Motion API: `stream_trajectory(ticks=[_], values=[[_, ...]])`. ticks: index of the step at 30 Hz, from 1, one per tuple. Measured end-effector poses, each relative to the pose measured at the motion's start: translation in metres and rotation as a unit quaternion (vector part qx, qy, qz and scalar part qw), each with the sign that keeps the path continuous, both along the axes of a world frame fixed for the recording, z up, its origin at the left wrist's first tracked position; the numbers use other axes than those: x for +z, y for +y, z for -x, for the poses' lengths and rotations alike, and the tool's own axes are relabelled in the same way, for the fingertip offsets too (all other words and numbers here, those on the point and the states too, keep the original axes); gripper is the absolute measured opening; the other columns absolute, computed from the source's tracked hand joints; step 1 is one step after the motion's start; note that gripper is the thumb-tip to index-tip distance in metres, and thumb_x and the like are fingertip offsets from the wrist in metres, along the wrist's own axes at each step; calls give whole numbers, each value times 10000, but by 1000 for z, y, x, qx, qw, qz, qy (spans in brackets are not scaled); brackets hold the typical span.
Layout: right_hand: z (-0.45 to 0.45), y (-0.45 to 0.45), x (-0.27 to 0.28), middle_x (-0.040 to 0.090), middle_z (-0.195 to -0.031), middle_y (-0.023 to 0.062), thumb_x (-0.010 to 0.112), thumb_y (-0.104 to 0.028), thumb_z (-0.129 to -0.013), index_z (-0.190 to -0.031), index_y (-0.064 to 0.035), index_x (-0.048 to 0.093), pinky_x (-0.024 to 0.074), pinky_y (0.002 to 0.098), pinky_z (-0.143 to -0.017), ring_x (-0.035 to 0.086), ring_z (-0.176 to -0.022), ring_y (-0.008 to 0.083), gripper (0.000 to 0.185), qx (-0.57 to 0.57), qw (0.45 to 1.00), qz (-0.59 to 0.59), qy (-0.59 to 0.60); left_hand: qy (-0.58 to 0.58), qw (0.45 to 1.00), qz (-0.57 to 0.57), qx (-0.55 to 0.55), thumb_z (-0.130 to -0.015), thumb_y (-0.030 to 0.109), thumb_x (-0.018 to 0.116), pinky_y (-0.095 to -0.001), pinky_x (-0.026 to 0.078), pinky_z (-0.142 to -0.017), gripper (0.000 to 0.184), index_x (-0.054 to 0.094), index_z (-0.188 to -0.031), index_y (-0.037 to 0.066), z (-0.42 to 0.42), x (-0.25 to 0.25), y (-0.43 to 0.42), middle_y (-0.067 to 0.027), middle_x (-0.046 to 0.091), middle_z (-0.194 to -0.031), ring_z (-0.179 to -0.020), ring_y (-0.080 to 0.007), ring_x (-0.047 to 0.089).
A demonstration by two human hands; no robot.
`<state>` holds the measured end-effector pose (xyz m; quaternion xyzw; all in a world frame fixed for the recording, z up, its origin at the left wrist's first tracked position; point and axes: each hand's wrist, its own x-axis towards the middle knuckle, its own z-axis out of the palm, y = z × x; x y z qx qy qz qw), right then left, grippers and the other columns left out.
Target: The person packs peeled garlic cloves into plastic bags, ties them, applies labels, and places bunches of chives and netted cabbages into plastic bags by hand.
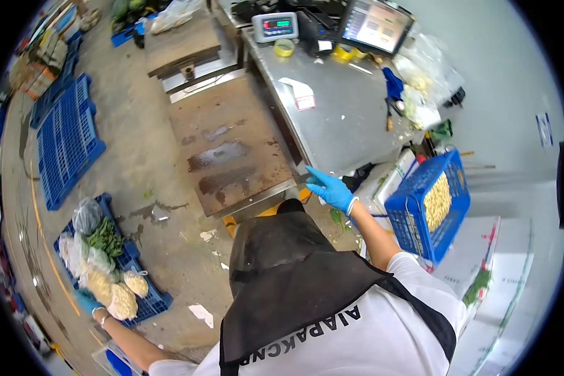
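Blue-gloved, my left hand [88, 302] seems to be taking the bags [122, 303] — its grip I cannot tell, a firm one seems needed — my right hand [333, 192], fingers apart, near the table [348, 125].

Passage left of and over the brown platform; clutter beyond it and to its right
A lane of floor [138, 138] ran between the brown platform [222, 116] and the blue pallet [69, 147] to its left; nearer the person, bags [109, 291] and greens [105, 238] blocked low passage. Over the platform's wet-marked top, a hand could cross to the table [338, 128] on its right. Beyond the platform stood a second platform [182, 47]; farther right, the monitor [377, 25], plastic bags [429, 69] and blue basket [413, 232] obstructed reach.
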<state>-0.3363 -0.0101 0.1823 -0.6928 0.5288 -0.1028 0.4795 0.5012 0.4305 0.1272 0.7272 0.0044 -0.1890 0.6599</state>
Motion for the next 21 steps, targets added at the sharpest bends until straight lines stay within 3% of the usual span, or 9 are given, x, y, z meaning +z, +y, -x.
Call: stream_trajectory(ticks=[1,4,7,8,9,11,13,17,21], values=[[8,12,-4,654,-1135,163,593,-402,-909,-1440,-144,373,489,378,-884,637,-1031,296,630,1,999,2,32,-84,977,-101,170,-937,351,516,-333,422,-879,503,497,-1346,59,47,55,-51,-104,566,-1244,-1086,-203,544],[30,46,-18,644,-1145,177,535,-477,-912,-1415,-129,404,475,396,-907,617,-1045,351,626,17,995,6,102,-74,994,-52,68,-940,408,508,-388,376,-980,604,387,-1437,86,82,70,-112,-114,403,-1443,-1259,-271,437],[48,76,-41,641,-1157,170,524,-472,-914,-1409,-129,413,468,402,-916,609,-1059,351,612,17,991,-47,123,-16,978,-39,-204,-926,390,549,-275,460,-744,381,599,-1196,127,63,-32,-153,-8,631,-977,-819,-120,562],[54,84,-47,634,-1170,177,528,-468,-909,-1402,-120,420,461,403,-929,600,-1074,354,613,27,988,-61,137,83,987,-36,-134,-911,350,584,-255,456,-642,277,631,-1067,126,132,-30,-201,15,634,-888,-729,-110,556],[62,90,-51,632,-1174,178,529,-469,-907,-1400,-120,424,459,402,-933,597,-1078,356,613,31,987,-75,139,194,937,51,-285,-900,316,603,-254,450,-633,221,639,-1018,132,138,-79,-223,8,634,-891,-735,-119,559],[82,97,-60,628,-1183,181,533,-469,-902,-1395,-119,431,455,399,-942,591,-1087,359,614,41,983,-105,142,225,935,-20,-273,-899,296,597,-255,452,-618,141,631,-904,158,235,-140,-291,6,649,-853,-704,-122,576],[112,100,-73,620,-1199,179,540,-461,-897,-1385,-120,446,453,395,-950,590,-1098,352,602,8,984,-125,123,178,899,-76,-394,-918,241,566,-234,449,-589,180,668,-1007,123,374,-136,-365,-10,678,-886,-705,-93,594],[199,87,-105,641,-1161,146,569,-485,-891,-1320,-95,533,460,365,-926,613,-1055,303,580,-86,989,-96,66,100,754,-49,-648,-922,231,586,-260,486,-763,269,676,-1094,46,658,-37,-463,-23,666,-1022,-868,-118,598],[301,5,-176,630,-1186,149,563,-408,-908,-1273,-77,563,474,370,-909,614,-1057,259,493,-266,959,85,48,-143,565,-33,-812,-917,212,571,-330,471,-898,321,629,-1147,-3,844,-31,-524,-139,656,-1100,-999,-241,620]])
